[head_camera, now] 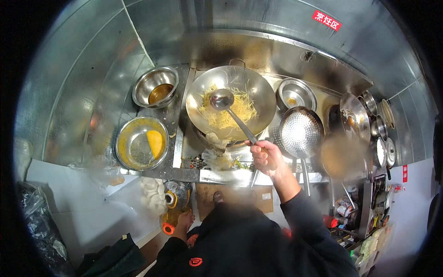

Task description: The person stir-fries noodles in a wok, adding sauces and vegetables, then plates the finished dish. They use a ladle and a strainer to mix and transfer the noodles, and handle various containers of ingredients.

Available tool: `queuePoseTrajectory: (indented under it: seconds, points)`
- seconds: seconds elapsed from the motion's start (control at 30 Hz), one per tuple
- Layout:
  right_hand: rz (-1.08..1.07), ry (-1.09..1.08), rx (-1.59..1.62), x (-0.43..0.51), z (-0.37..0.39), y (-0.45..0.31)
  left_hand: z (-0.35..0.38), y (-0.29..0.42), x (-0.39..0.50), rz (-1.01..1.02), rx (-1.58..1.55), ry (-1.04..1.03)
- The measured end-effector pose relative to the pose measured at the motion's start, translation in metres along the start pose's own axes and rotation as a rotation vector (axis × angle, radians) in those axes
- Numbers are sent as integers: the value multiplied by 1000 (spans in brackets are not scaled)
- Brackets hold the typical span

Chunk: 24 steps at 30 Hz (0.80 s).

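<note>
My right hand (pixel 268 157) grips the handle of a steel ladle (pixel 242 126). The ladle's bowl hangs over a large steel wok (pixel 261 88) on the stove. Thin pale-yellow shreds, possibly potato, (pixel 226 119) spread across the wok's bottom. A crumpled cloth (pixel 217 142) lies against the near rim of the wok. Low at my left side, my left hand (pixel 187 220) is beside a plastic bottle of yellow liquid with an orange cap (pixel 168 228). Its fingers are partly hidden, and whether it holds the bottle is unclear.
Left of the wok stand a steel bowl of brown liquid (pixel 155 78) and a bowl with a yellow scraper-like piece (pixel 119 149). To the right are another steel bowl (pixel 297 85), a perforated strainer (pixel 301 131) and several pans (pixel 361 119). A steel backsplash (pixel 270 52) rises behind the stove.
</note>
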State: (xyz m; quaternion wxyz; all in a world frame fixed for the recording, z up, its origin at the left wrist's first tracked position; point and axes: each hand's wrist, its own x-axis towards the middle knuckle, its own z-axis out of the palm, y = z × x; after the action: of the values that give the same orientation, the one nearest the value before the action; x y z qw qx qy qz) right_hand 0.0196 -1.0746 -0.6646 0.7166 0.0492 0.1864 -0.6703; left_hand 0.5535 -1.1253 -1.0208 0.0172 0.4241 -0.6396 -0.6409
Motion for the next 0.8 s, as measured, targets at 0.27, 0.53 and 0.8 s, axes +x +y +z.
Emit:
queuePoseTrajectory:
  seconds: [0.27, 0.53, 0.8]
  points:
    - [-123, 379, -581, -17, 7, 1, 2, -12, -8, -81, -178, 45]
    - [-185, 382, -607, -9, 17, -8, 7, 55, -6, -220, 174, 14]
    - [-353, 425, -1197, -63, 45, -21, 45, 95, 56, -289, -279, 30]
